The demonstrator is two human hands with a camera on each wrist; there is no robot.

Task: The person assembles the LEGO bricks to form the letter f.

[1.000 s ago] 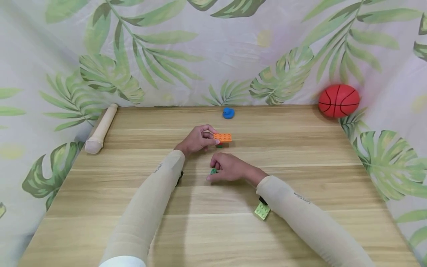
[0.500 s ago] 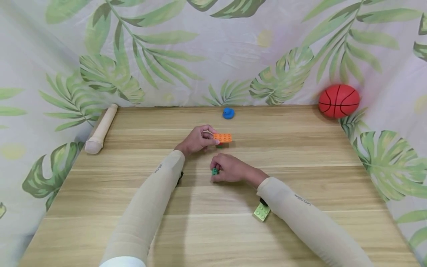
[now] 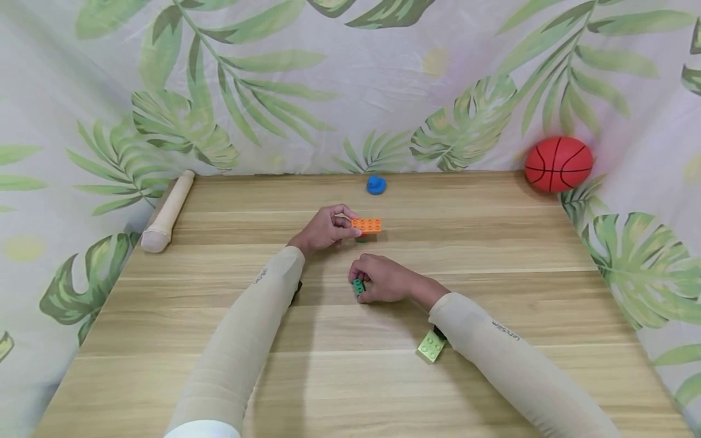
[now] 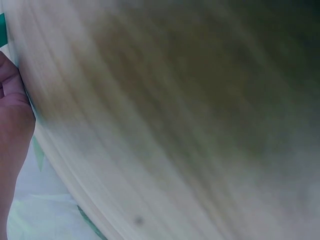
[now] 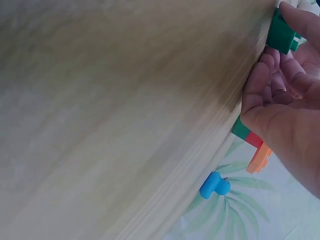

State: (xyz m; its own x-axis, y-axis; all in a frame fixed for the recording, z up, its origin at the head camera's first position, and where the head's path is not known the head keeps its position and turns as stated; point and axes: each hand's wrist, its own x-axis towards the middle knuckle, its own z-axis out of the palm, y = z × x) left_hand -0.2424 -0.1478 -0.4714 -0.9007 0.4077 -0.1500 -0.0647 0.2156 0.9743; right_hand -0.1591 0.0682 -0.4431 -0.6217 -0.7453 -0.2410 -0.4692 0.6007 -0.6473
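Note:
In the head view my left hand pinches the left end of an orange toy building brick, studs up. That brick tops a small stack; a red brick and a green bottom brick show under it in the right wrist view. Closer to me, my right hand holds a separate small green brick between thumb and fingers, low over the table. A lime green brick lies on the table beside the right wrist. Only part of the left hand enters the left wrist view.
A blue rubber duck sits at the table's back edge, beyond the stack. The red basketball rests in the back right corner. Along the left edge lies a beige club-shaped object. A leaf-print cloth hangs behind the wooden table.
My right hand has drawn slightly right and towards me with the small green brick, which has turned so more of its studs show. The left hand and stack have stayed in place.

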